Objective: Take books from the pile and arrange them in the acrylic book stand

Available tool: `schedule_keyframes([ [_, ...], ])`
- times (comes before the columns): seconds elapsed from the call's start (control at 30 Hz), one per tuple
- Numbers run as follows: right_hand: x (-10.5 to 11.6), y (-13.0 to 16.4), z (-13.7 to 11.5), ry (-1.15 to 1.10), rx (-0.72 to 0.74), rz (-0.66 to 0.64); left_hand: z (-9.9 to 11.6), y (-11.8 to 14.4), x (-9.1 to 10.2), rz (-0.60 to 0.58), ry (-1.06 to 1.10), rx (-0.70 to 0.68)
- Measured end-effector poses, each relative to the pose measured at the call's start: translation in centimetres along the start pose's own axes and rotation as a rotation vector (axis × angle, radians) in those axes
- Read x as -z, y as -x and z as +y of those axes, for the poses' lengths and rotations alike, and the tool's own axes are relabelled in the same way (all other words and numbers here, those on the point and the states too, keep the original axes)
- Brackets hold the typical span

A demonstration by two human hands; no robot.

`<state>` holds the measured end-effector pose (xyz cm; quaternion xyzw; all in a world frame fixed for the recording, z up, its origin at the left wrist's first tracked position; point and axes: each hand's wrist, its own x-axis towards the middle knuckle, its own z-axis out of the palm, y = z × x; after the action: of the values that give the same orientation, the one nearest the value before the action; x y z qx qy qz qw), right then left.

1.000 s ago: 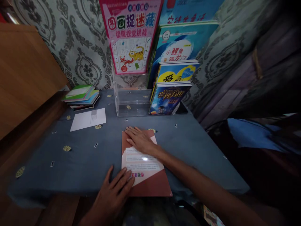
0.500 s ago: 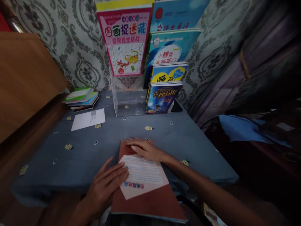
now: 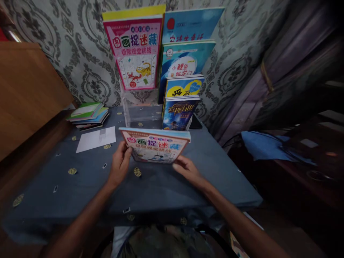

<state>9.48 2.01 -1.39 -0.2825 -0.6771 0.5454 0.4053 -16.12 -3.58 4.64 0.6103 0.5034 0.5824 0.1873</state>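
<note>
A picture book (image 3: pixel 156 146) with colourful Chinese lettering on its front cover is tilted up over the table, its cover facing me and its pale page edge on top. My left hand (image 3: pixel 120 161) grips its left edge, thumb on the cover. At the lower right corner, my right hand (image 3: pixel 188 170) pinches the book, with its fingers partly hidden behind it. Just beyond stands a clear acrylic book rack (image 3: pixel 127 114). A pink book (image 3: pixel 138 53) with similar lettering rests upright in the rack's upper left.
Blue books (image 3: pixel 192 25) and a dark blue paperback (image 3: pixel 177 113) stand in tiers on the rack's right. To the left are a stack of thin books (image 3: pixel 88 116) and a white card (image 3: pixel 94 139). A dark phone-like object (image 3: pixel 196 122) lies right of the rack on the patterned tablecloth (image 3: pixel 88 193).
The book lay with its red back up near the table's front edge, my hands resting on it. Now it is turned front cover toward me, raised and moved forward, held at both sides.
</note>
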Motion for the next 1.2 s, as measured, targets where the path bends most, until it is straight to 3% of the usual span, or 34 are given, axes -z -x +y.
schedule_keyframes([
  [0.17, -1.1, -0.9, -1.0, 0.108, 0.069, 0.152, -1.2, -1.8, -0.6, -0.047, 0.055, 0.003],
  [0.3, -1.8, -1.1, -1.6, -0.018, -0.027, 0.147, -2.7, -2.2, -0.3, -0.06, 0.109, 0.079],
  [0.43, -1.9, -0.7, -0.9, -0.056, -0.163, 0.12, -5.3, -1.8, -0.1, -0.16, 0.082, 0.219],
  [0.53, -1.5, -0.6, -0.3, 0.18, -0.212, 0.101, -6.7, -1.2, 0.2, -0.263, -0.162, 0.207],
  [0.67, -0.5, -0.6, -0.6, 0.75, -0.277, 0.105, -6.7, -0.9, 0.7, -0.386, -0.659, 0.147],
  [0.77, -0.2, -0.9, -1.5, 1.025, -0.332, 0.099, -6.2, -1.3, 0.6, -0.434, -0.797, 0.091],
  [0.83, -0.5, -1.4, -1.9, 1.036, -0.282, 0.073, -6.2, -2.0, 0.2, -0.441, -0.828, 0.021],
  [1.0, -4.1, -5.4, -1.9, 0.873, 0.064, -0.086, -8.2, -4.4, -1.4, -0.461, -0.834, -0.093],
  [1.2, -8.1, -11.4, -0.3, 0.805, 0.084, -0.224, -11.1, -4.9, -2.1, -0.456, -0.735, -0.105],
])
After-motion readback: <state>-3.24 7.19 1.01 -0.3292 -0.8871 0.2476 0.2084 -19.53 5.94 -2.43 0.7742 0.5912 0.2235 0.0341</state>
